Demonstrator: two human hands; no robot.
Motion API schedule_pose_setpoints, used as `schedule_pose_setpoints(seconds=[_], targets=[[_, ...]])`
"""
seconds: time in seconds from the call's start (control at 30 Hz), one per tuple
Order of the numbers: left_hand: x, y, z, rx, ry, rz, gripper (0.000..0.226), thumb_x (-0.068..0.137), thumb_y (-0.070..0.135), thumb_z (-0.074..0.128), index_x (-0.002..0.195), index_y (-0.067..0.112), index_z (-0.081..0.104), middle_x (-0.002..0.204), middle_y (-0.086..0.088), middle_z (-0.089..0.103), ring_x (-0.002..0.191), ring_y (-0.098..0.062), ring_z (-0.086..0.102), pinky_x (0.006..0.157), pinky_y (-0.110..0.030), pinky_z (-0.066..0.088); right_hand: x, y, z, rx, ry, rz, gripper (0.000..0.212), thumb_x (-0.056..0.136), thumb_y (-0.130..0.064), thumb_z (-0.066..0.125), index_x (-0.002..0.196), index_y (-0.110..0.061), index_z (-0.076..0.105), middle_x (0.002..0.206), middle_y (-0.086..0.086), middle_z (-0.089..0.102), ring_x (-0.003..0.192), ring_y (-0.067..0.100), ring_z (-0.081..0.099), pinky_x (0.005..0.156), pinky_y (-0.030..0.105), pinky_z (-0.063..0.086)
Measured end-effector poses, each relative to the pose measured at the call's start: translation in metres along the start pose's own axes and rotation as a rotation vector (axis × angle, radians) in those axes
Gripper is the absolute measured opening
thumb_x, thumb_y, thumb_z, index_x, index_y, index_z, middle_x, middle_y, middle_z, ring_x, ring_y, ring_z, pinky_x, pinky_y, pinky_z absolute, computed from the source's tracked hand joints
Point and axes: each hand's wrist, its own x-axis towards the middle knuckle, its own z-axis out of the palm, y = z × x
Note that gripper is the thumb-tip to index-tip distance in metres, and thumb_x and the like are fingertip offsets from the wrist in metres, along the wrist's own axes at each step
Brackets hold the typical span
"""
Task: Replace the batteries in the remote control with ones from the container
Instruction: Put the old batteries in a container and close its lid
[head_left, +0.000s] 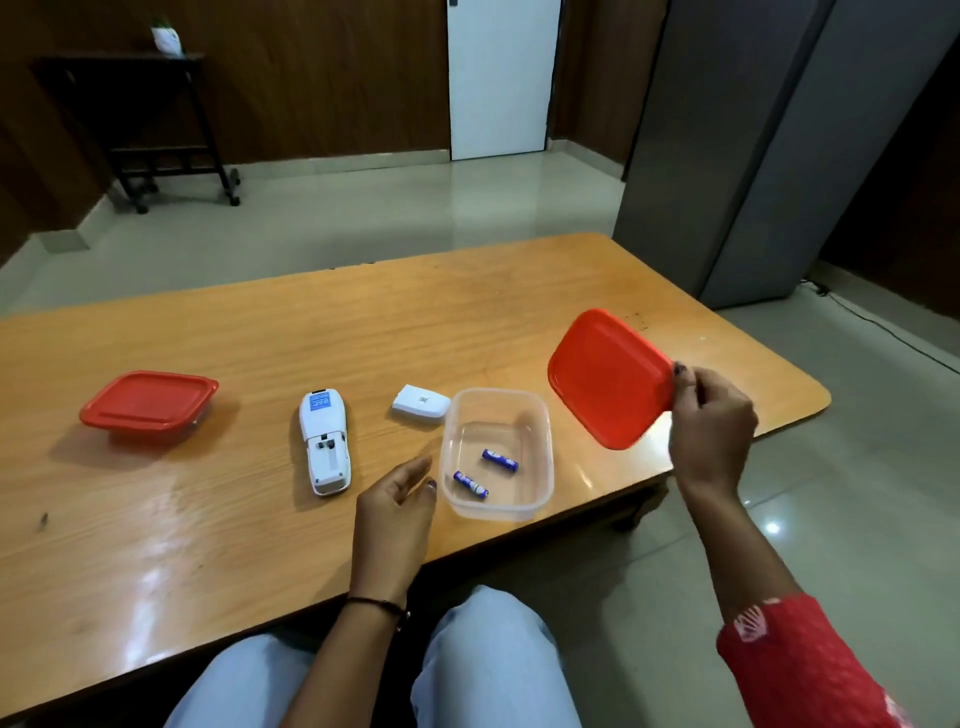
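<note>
Right hand (711, 415) pinching red lid (608, 376) tilted above table (208, 493), left hand (397, 499) relaxed, fingers loosely spread beside clear open container (540, 499) holding two blue batteries (500, 460), open-backed remote control (324, 441) lying face down nearby.

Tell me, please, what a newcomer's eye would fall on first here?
The bright red squarish plastic lid stands out first, pinched by the right hand above the right end of the wooden table. Left of it sits the open clear plastic container with two blue cylindrical batteries inside. Further left lies the white plastic remote control, back up, battery bay uncovered.
</note>
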Motion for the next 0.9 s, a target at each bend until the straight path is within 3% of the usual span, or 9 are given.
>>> schedule_pose_setpoints(seconds=[0.13,0.27,0.37,0.47,0.53,0.63,0.7,0.77,0.9], targets=[[0.003,0.009,0.005,-0.048,-0.031,-0.012,0.042,0.089,0.000,0.049,0.130,0.012,0.054,0.130,-0.001,0.059,0.118,-0.016,0.056,0.107,-0.043,0.041,-0.041,-0.013,-0.003,0.589,-0.210,0.676,0.014,0.092,-0.016,0.057,0.086,-0.008,0.066,0.079,0.008,0.070,0.071,0.019,0.071,0.049,0.027,0.048],[0.003,0.011,0.012,-0.001,-0.075,0.031,0.042,0.093,0.011,0.049,0.135,0.013,0.047,0.139,-0.001,0.053,0.125,-0.017,0.051,0.106,-0.044,0.042,-0.096,-0.011,0.005,0.729,-0.349,0.838,0.015,0.094,-0.009,0.052,0.086,-0.004,0.064,0.075,0.007,0.072,0.062,0.014,0.072,0.042,0.024,0.052],[0.002,0.010,0.012,0.014,-0.052,0.051,0.037,0.091,0.019,0.054,0.127,0.011,0.056,0.126,-0.005,0.063,0.115,-0.017,0.059,0.102,-0.043,0.046,-0.110,-0.009,0.006,0.710,-0.342,0.829,0.015,0.094,-0.010,0.054,0.090,-0.001,0.065,0.076,0.010,0.074,0.066,0.019,0.073,0.043,0.028,0.054],[0.000,0.011,0.012,0.054,-0.027,0.080,0.032,0.088,0.025,0.061,0.118,0.014,0.064,0.107,0.000,0.072,0.093,-0.003,0.063,0.088,-0.026,0.050,-0.114,-0.014,0.004,0.606,-0.406,0.756,0.018,0.091,-0.013,0.058,0.087,0.003,0.065,0.078,0.015,0.071,0.067,0.023,0.073,0.043,0.032,0.056],[0.001,0.011,0.014,0.067,-0.027,0.106,0.037,0.083,0.025,0.067,0.118,0.013,0.064,0.108,0.003,0.070,0.087,0.003,0.062,0.080,-0.018,0.049,-0.116,-0.018,0.004,0.505,-0.471,0.703,0.022,0.090,-0.015,0.059,0.081,0.004,0.064,0.075,0.018,0.068,0.065,0.024,0.072,0.042,0.035,0.056],[0.003,0.011,0.016,0.119,-0.005,0.121,0.039,0.082,0.021,0.069,0.119,0.013,0.063,0.111,0.002,0.070,0.091,-0.004,0.063,0.083,-0.022,0.049,-0.119,-0.019,0.007,0.369,-0.498,0.612,0.020,0.090,-0.018,0.059,0.079,-0.001,0.063,0.078,0.018,0.067,0.064,0.025,0.070,0.044,0.040,0.056],[0.007,0.011,0.016,0.135,0.030,0.101,0.036,0.082,0.020,0.069,0.117,0.012,0.065,0.110,0.000,0.070,0.098,-0.010,0.063,0.088,-0.025,0.048,-0.117,-0.017,0.010,0.294,-0.518,0.549,0.012,0.089,-0.019,0.058,0.090,-0.007,0.061,0.085,0.014,0.066,0.065,0.025,0.070,0.044,0.040,0.056],[0.013,0.013,0.016,0.151,0.046,0.072,0.031,0.081,0.021,0.069,0.110,0.012,0.070,0.104,-0.001,0.072,0.097,-0.014,0.064,0.087,-0.028,0.049,-0.112,-0.018,0.013,0.209,-0.544,0.479,0.022,0.089,-0.021,0.057,0.110,-0.013,0.055,0.097,0.009,0.062,0.065,0.020,0.069,0.045,0.036,0.056],[0.029,0.019,0.016,0.133,-0.082,-0.060,0.022,0.079,0.024,0.071,0.098,0.012,0.072,0.084,-0.004,0.072,0.072,-0.019,0.065,0.067,-0.030,0.052,-0.099,-0.023,0.024,0.146,-0.600,0.374,0.039,0.091,-0.020,0.048,0.130,-0.016,0.048,0.102,0.000,0.059,0.062,0.018,0.061,0.043,0.021,0.048]])
